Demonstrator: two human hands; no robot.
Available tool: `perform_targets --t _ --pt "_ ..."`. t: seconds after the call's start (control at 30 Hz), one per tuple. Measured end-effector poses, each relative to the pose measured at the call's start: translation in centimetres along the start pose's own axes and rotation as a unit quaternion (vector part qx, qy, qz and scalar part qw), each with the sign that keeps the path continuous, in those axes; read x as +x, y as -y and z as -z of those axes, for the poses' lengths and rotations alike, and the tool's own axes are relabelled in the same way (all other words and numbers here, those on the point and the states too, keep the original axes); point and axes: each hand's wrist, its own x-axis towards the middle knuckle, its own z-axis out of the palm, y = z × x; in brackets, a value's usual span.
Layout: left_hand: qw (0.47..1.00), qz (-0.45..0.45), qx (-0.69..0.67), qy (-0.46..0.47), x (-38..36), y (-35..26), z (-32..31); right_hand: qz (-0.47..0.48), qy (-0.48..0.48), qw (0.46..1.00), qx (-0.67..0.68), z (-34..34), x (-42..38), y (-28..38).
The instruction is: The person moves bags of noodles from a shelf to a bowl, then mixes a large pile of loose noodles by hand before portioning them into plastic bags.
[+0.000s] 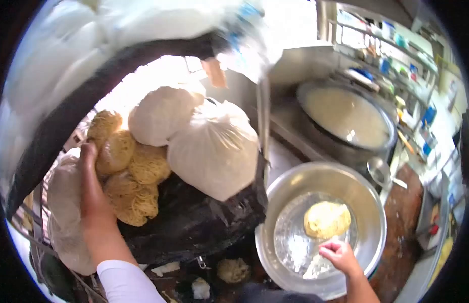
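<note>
At the left, my left hand (89,151) reaches in against the clear plastic bags of yellow noodles (136,204); its fingers are mostly hidden at the far side of the bags. On the right, a large metal pot (373,222) holds a yellow bundle (327,219) that looks like bagged noodles. Just below that bundle, over the pot's inside, my right hand (340,256) is closed with its fingertips pinched. Whether it grips the bundle's plastic or something else cannot be made out.
Two stuffed whitish bags (214,151) lie behind the noodles on black plastic (194,222). A wide vat of cloudy liquid (345,113) stands beyond the pot, with a ladle (379,170) beside it. Shelves (386,40) with containers line the far right.
</note>
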Motion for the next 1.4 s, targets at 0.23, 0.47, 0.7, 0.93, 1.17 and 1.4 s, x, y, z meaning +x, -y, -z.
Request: perform_targets --t 0.23,0.47,0.7,0.93,1.17,1.4 --pt "0.958 -0.190 0.004 -0.216 -11.3 -9.2 2.2 -0.007 0.011 0.996 -0.087 1.5 0.8 -2.9" --pt "0.896 -0.156 -0.413 -0.053 -29.7 -23.8 9.7 0.105 -0.230 0.894 -0.369 4.8 10.7 -12.3" --pt "0.901 -0.201 -0.383 0.011 -29.2 -25.2 13.0 -0.012 -0.095 0.918 -0.384 5.7 17.2 -11.5" --pt "0.941 -0.241 -0.230 -0.064 -23.6 -29.3 13.1 0.021 -0.122 0.914 -0.388 6.7 17.8 -16.1" --pt "0.987 -0.114 -0.110 -0.036 -11.1 -32.8 4.6 -0.032 -0.067 0.873 -0.482 6.6 19.3 -16.2" --pt "0.984 -0.128 -0.087 -0.092 -13.4 -33.9 3.2 -0.031 0.000 0.859 -0.512 8.7 20.7 -16.6"
